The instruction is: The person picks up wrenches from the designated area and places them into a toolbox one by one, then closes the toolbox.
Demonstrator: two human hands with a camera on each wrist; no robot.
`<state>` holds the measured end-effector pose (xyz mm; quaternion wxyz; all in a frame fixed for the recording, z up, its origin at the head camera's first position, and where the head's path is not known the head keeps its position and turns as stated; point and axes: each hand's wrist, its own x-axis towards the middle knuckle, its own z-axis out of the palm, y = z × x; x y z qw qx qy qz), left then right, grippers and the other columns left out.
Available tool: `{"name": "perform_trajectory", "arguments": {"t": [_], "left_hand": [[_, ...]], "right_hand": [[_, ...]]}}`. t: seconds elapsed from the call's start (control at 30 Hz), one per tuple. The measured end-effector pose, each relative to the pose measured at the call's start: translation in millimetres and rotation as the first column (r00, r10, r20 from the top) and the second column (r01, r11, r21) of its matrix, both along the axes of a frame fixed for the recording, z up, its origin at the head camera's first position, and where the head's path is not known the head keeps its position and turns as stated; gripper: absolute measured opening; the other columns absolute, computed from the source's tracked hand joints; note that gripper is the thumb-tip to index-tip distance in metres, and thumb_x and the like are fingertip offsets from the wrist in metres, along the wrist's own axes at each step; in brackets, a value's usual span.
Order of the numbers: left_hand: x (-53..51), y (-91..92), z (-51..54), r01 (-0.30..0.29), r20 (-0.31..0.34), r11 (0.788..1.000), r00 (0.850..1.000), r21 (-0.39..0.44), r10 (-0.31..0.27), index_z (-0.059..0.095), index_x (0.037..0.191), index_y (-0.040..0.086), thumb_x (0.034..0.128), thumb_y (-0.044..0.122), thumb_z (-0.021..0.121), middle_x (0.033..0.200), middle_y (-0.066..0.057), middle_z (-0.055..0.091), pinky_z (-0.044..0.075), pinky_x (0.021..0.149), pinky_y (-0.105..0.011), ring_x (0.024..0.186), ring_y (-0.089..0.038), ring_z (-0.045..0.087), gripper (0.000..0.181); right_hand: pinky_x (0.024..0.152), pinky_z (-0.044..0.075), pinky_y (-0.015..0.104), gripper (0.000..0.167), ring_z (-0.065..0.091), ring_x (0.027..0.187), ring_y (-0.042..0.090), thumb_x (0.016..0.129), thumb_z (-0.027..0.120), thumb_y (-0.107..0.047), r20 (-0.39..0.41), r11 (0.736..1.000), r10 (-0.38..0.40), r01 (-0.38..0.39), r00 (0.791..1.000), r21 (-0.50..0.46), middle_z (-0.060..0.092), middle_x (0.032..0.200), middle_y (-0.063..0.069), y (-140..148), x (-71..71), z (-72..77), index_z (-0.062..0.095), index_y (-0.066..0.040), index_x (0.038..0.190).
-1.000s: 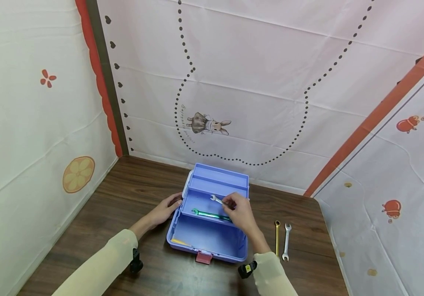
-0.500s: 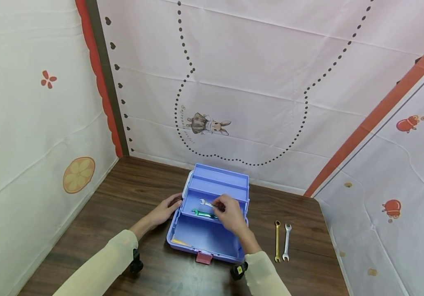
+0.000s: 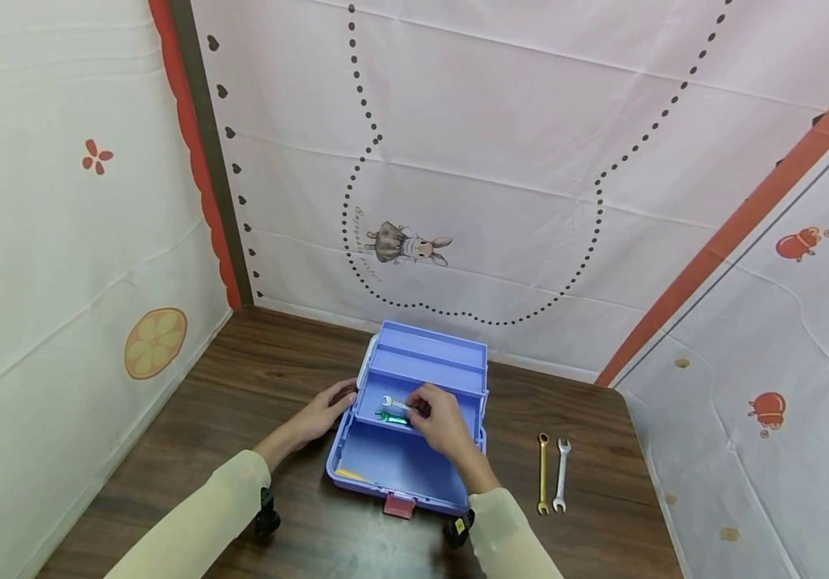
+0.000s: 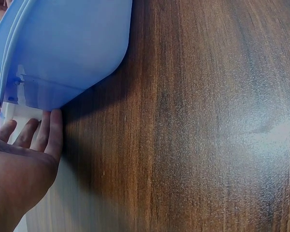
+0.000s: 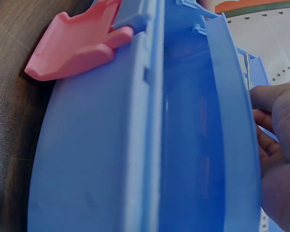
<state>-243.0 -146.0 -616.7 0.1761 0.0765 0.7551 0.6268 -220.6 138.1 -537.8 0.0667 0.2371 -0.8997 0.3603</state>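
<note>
A blue-purple toolbox (image 3: 403, 460) stands open on the table, its trays raised toward the back. In the head view, my right hand (image 3: 437, 418) pinches a silver open-end wrench (image 3: 394, 404) over the middle tray, its jaw end pointing left. Just in front of it in that tray lies a green wrench (image 3: 390, 417), partly covered by the hand. At the toolbox's left side, my left hand (image 3: 316, 414) touches the wall near the hinge; the left wrist view shows its fingers (image 4: 54, 133) stretched out against the box. Beyond the right thumb, the right wrist view catches a sliver of silver wrench (image 5: 247, 72).
A gold wrench (image 3: 543, 474) and another silver wrench (image 3: 562, 476) lie side by side on the wooden table (image 3: 269, 354), right of the toolbox. Something yellow (image 3: 351, 474) sits in the bottom compartment. A pink latch (image 5: 77, 43) hangs down at the front. Printed cloth encloses the table.
My right hand has moved left over the middle tray, carrying the silver wrench, and now covers more of the green wrench. The left hand has stayed in place.
</note>
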Motion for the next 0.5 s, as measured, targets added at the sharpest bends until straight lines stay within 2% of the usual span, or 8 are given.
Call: {"name": "perform_trajectory", "arguments": {"t": [0.5], "left_hand": [[-0.8,-0.2,-0.3,-0.007,0.021,1.000,1.000,0.009,0.006,0.032,0.167,0.013,0.1145,0.040,0.049,0.165,-0.020,0.039,0.052,0.109,-0.050,0.148,-0.039,0.044,0.061]], "right_hand": [[0.073,0.057,0.028,0.013,0.062,0.083,0.011,0.093,0.080,-0.003,0.066,1.000,-0.030,0.030,0.997,-0.006,0.067,0.093,-0.004,2.4,-1.0,-10.0,0.075,-0.014,0.099]]}}
